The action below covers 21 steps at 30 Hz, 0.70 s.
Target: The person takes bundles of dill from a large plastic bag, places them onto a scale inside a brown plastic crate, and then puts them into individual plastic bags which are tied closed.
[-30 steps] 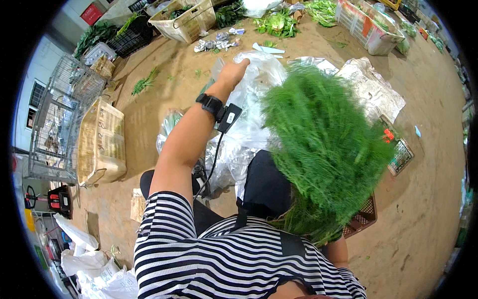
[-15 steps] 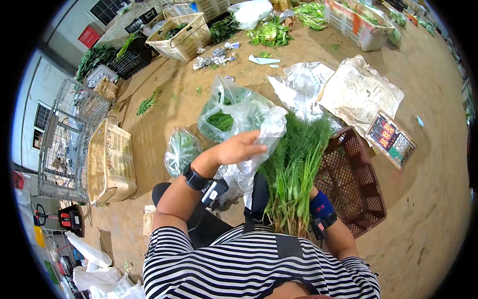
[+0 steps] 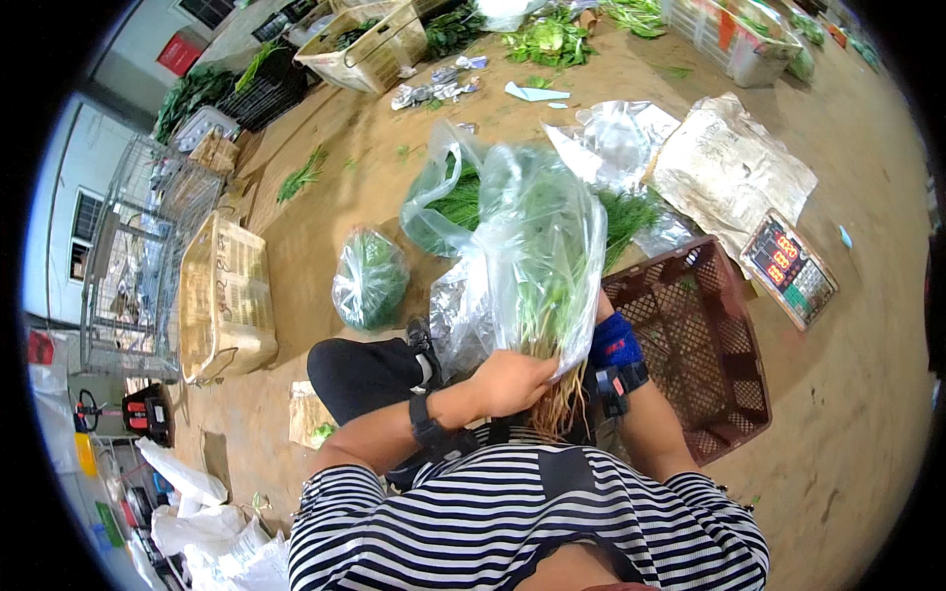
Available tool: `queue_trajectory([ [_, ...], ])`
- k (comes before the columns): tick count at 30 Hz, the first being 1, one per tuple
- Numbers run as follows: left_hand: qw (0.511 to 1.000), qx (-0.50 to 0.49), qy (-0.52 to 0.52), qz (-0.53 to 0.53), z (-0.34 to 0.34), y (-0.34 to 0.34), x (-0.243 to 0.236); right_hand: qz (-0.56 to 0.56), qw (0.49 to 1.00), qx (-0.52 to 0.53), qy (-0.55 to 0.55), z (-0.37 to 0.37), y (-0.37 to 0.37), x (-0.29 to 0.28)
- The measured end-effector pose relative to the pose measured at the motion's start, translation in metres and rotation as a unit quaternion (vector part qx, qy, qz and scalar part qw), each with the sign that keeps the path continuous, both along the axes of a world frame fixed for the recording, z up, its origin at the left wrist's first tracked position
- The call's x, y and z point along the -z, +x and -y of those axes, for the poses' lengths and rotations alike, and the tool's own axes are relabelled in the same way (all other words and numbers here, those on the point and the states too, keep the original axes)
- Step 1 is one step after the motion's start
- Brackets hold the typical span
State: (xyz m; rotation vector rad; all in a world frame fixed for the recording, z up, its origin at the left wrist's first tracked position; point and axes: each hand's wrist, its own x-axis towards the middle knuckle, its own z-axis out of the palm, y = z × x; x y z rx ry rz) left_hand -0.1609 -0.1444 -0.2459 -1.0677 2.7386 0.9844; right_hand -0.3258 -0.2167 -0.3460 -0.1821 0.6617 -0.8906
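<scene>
A bunch of dill [image 3: 540, 320] with feathery green tops and long brownish roots lies in front of my body. A clear plastic bag [image 3: 547, 212] covers its tops and much of its stems, the roots sticking out toward me. My left hand [image 3: 512, 382] is closed on the bag's near edge beside the roots. At the bunch's right side is my right hand [image 3: 603, 307], holding it from behind, most of its fingers hidden by the bag and stems. Beyond, another clear bag [image 3: 431, 219] of dill stands open-mouthed, and loose dill [image 3: 626, 222] shows at the right.
A brown plastic crate [image 3: 724, 374] stands at my right, with a scale with a lit red display [image 3: 788, 268] past it. A tied bag of greens [image 3: 370, 281] and a cream crate [image 3: 229, 300] are on the left. A pale sack [image 3: 734, 172] lies ahead.
The plastic bag has come down over the bunch's tops and stems. My left hand has moved with its edge toward me, down to the roots. The right hand still holds the bunch.
</scene>
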Motion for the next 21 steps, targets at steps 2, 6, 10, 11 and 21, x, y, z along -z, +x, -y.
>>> queue_trajectory([
  [2, 0.999, -0.008, -0.017, -0.029, -0.004, 0.013, 0.008, 0.000, 1.000, 0.016, 0.016, 0.016, 0.004, 0.003],
  [6, 0.984, -0.092, -0.051, -0.143, -0.009, 0.038, 0.019, 0.002, 0.998, 0.034, 0.047, 0.045, 0.021, 0.008],
  [10, 0.957, -0.199, -0.004, -0.211, -0.020, 0.053, 0.024, -0.002, 0.994, 0.057, 0.093, 0.071, 0.052, 0.015],
  [11, 0.946, -0.232, 0.041, -0.224, -0.023, 0.054, 0.022, -0.005, 0.992, 0.064, 0.106, 0.076, 0.062, 0.018],
  [21, 0.758, -0.619, 0.031, -0.202, 0.004, 0.120, 0.019, -0.306, 0.916, 0.150, 0.214, 0.104, 0.204, 0.076],
])
